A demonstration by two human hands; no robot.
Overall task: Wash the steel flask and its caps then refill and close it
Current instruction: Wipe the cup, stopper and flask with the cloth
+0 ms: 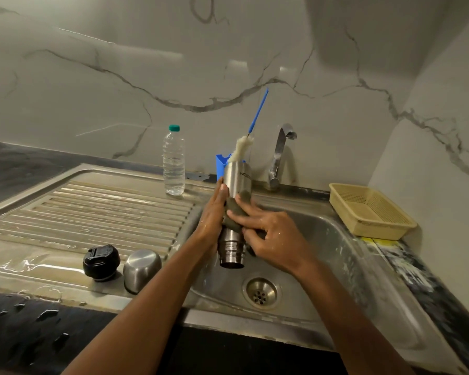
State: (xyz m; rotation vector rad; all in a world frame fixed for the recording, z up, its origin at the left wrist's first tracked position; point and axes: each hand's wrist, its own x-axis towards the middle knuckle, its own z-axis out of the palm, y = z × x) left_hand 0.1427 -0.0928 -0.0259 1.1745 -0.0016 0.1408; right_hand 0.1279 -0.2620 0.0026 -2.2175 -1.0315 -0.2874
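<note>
Over the sink basin (333,239) the steel flask (237,176) is tilted with its open mouth toward me. My left hand (213,212) holds its left side, thumb along the steel, fingers hidden behind. My right hand (271,234) grips a grey-green scrub pad (232,213) wrapped around the flask's middle. The black inner cap (101,262) and the steel outer cap (142,269), turned upside down, lie side by side on the wet drainboard (92,212) at the left.
A bottle brush (258,112) with blue handle and white bristles stands in a blue holder (220,164) behind the flask. A plastic water bottle (173,163) stands on the drainboard's far edge. The tap (279,155) shows no water. A beige basket (371,211) sits right of the basin.
</note>
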